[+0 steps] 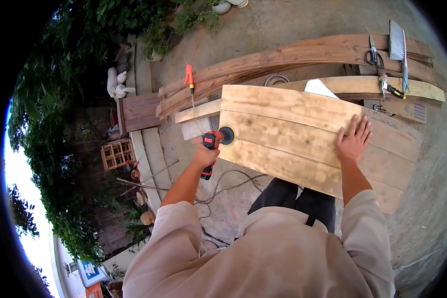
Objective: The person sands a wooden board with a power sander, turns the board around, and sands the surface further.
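My left hand (206,154) is wrapped round the grip of a red and black power tool (213,140). The tool's round pad (227,135) meets the left edge of a wide panel of joined wooden boards (288,136). Flat on the panel's right part rests my right hand (353,139), its fingers spread and nothing held. The panel is lighter on its left and greyer at the right end.
Long boards (268,55) lie beyond the panel, with scissors (374,55), a brush (398,43) and a yellow-black knife (396,91) on them. An orange-handled tool (189,77) stands at their left. Cables (218,187) cross the ground near my legs. A cardboard box (407,110) sits behind.
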Available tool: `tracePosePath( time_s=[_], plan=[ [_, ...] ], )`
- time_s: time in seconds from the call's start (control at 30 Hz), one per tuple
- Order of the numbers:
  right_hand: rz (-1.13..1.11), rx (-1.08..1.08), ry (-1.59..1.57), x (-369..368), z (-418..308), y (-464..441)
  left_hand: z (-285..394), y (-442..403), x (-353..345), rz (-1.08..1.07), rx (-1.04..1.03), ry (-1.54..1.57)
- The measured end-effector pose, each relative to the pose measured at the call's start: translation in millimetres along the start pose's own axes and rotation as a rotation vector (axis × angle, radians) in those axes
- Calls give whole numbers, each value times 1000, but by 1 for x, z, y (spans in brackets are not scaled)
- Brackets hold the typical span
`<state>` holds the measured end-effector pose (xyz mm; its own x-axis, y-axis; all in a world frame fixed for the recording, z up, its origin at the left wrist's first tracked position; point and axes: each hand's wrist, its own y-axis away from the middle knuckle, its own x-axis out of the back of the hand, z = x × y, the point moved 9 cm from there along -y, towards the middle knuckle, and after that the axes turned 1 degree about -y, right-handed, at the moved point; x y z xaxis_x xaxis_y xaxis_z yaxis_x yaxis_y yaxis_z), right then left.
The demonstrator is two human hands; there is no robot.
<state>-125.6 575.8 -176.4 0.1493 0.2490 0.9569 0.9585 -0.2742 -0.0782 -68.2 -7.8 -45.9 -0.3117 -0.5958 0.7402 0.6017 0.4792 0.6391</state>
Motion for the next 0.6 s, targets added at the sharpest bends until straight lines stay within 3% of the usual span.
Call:
tracePosePath(
  time_s=[0.17,0.6],
  plan=[
    [-5,-2,11,-2,1,-1,-4,1,8,56,-11,12],
    [28,7,4,4,-3,1,9,7,3,-34,-45,-38]
  ],
)
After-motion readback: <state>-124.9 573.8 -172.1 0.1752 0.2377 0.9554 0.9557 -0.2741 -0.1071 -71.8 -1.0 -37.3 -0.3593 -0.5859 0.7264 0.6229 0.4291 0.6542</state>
